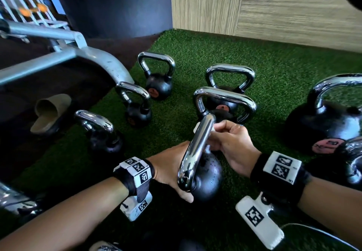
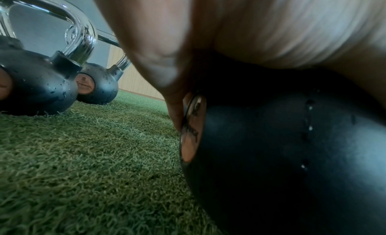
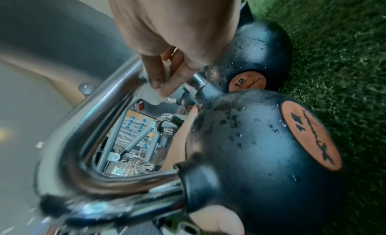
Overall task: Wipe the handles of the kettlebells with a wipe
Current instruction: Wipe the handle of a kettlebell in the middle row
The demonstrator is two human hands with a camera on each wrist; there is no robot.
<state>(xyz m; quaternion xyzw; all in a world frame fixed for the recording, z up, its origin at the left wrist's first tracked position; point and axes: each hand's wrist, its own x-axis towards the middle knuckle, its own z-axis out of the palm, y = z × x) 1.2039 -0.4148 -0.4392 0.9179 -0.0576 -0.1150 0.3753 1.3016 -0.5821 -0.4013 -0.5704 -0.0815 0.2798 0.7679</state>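
Green turf (image 1: 225, 51), wood-panelled wall (image 1: 293, 6), grey frame (image 1: 58, 58)

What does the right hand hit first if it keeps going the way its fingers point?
Probably the chrome handle of the near kettlebell: the right hand already pinches the wipe against it. Beyond it, likely the left hand; depth unclear.

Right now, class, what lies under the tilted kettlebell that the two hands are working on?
Green turf lies under the tilted kettlebell. The left hand steadies its body. The contact patch itself is hidden.
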